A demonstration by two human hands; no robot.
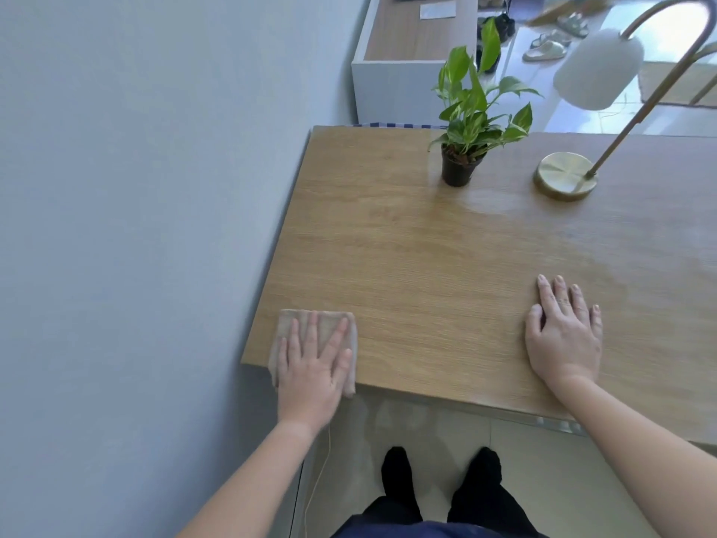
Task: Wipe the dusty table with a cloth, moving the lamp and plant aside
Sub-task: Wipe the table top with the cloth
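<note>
1. Feet (395, 473) in black stand on the tiled floor (543, 467), just before the desk's (426, 266) near edge.
2. Left grip (310, 366) lies flat with fingers spread, pressing the cloth (289, 319) onto the desk's near left corner; the cloth slightly overhangs the edge.
3. Right grip (564, 335) rests palm down on bare wood, fingers straight and slightly spread, well apart from the cloth.
4. Plant (471, 110) stands upright in a black pot near the far edge.
5. Lamp (564, 176), brass base and white shade, stands right of it, not touching.
</note>
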